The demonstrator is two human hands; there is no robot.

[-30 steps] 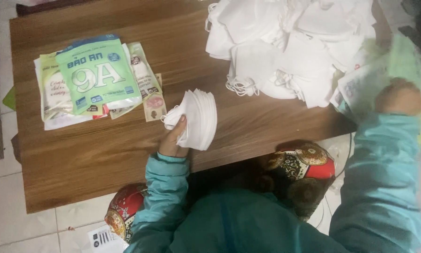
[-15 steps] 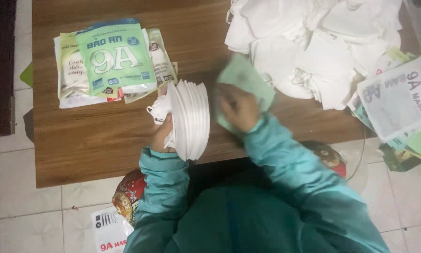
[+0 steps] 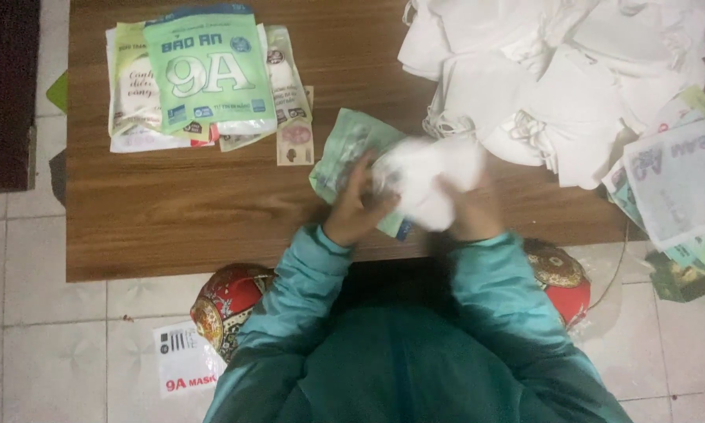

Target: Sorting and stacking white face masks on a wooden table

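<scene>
my view, one person: teal long-sleeved jacket, darker teal across the chest, cuffs close at the wrists. left hand [image 3: 358, 205] bare, no glove. right hand [image 3: 466, 210] bare, blurred; rings or watch i cannot tell.

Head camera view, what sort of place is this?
Probably a home packing spot: a low wooden table on tiled floor, a heap of white face masks, and green printed pouches.
</scene>
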